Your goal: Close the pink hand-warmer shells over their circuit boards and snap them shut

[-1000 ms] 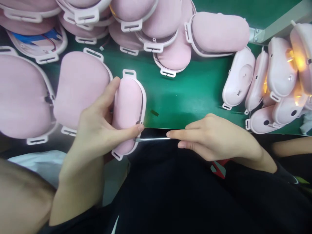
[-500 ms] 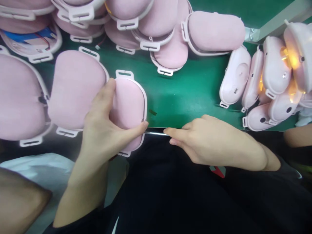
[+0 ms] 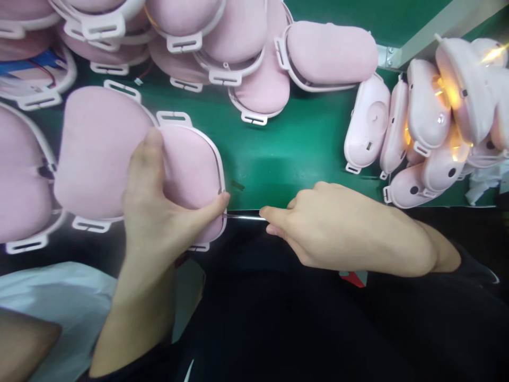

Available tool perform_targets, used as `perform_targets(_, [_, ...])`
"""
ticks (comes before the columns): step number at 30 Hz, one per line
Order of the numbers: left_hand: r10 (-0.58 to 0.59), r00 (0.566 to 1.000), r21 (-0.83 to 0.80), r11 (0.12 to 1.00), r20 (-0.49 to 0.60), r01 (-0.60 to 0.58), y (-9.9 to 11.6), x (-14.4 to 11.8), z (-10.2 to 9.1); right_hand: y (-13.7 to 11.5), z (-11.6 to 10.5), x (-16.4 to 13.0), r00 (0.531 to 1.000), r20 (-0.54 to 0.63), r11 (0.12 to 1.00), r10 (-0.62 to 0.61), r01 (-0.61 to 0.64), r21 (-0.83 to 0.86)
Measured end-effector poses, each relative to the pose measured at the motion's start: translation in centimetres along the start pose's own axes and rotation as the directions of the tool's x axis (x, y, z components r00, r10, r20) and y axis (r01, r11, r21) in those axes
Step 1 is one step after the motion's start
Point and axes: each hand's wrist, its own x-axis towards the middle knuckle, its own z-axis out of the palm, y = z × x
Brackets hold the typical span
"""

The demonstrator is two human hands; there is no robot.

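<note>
- Left hand: grip closed round pink padded shell at green worktop front edge.
- Right hand: pinching thin metal tool, tip touching the shell's rim.

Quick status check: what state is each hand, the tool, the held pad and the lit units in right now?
Left hand: gripping the held pad.
Held pad: pink side up, at the mat's near edge.
Right hand: pinching the metal tool.
Metal tool: level, tip at the pad's rim.
Units at right: some glowing orange.

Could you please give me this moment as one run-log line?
left hand: grips pink padded shell | right hand: holds thin metal tool, tip at shell rim | surface: green mat
</note>
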Motion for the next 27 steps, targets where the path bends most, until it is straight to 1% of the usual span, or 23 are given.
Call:
perform_targets(3, [-0.012, 1.000, 0.005, 1.000, -0.004, 0.012, 0.0, 0.0, 0.0, 0.0, 0.1, -0.1, 1.000, -0.001, 0.999, 0.023, -0.023, 0.023])
perform_targets(6, [-0.018, 1.000, -0.005, 1.000, 0.004, 0.018, -0.2, 0.0, -0.1, 0.2, 0.2, -0.4, 0.998, 0.024, 0.997, 0.053, -0.054, 0.047])
perform_targets(10, [-0.010, 1.000, -0.007, 1.000, -0.004, 0.010, 0.0, 0.0, -0.2, 0.3, 0.2, -0.6, 0.998, 0.034, 0.998, 0.045, -0.047, 0.053])
perform_targets(15, [-0.026, 1.000, 0.005, 1.000, -0.018, 0.026, 0.7, 0.0, -0.2, 0.0, 0.6, 0.7, 0.998, 0.026, 0.996, 0.049, -0.051, 0.068])
perform_targets(17, [-0.025, 1.000, 0.007, 1.000, -0.014, 0.025, 0.7, -0.1, -0.1, -0.2, 0.8, 1.2, 0.999, 0.021, 0.997, 0.041, -0.042, 0.068])
perform_targets(19, [-0.032, 0.999, 0.001, 0.999, -0.010, 0.032, 0.5, -0.1, 0.1, -0.1, 0.9, 1.0, 1.000, 0.006, 0.998, 0.027, -0.028, 0.065])
perform_targets(22, [-0.045, 0.997, -0.021, 0.999, -0.065, 0.044, 0.0, -0.5, 0.7, 1.0, 1.4, -1.3, 0.998, -0.062, 0.998, 0.021, -0.016, 0.068])
perform_targets(23, [-0.038, 0.994, -0.040, 0.999, -0.099, 0.034, 0.0, -0.6, 0.9, 1.7, 1.7, -2.3, 0.992, -0.113, 0.996, 0.049, -0.040, 0.075])
perform_targets(24, [-0.027, 0.991, -0.076, 0.997, -0.128, 0.017, 0.1, -0.8, 1.1, 2.4, 2.2, -3.3, 0.977, -0.187, 0.993, 0.103, -0.089, 0.079])
perform_targets(25, [-0.009, 0.989, -0.130, 0.992, -0.147, -0.010, 0.4, -1.0, 1.4, 3.2, 3.0, -4.1, 0.945, -0.274, 0.984, 0.178, -0.161, 0.081])
perform_targets(27, [0.039, 0.977, -0.258, 0.962, -0.211, -0.094, 1.5, -1.4, 2.0, 4.4, 5.0, -4.3, 0.844, -0.446, 0.952, 0.296, -0.297, 0.071])
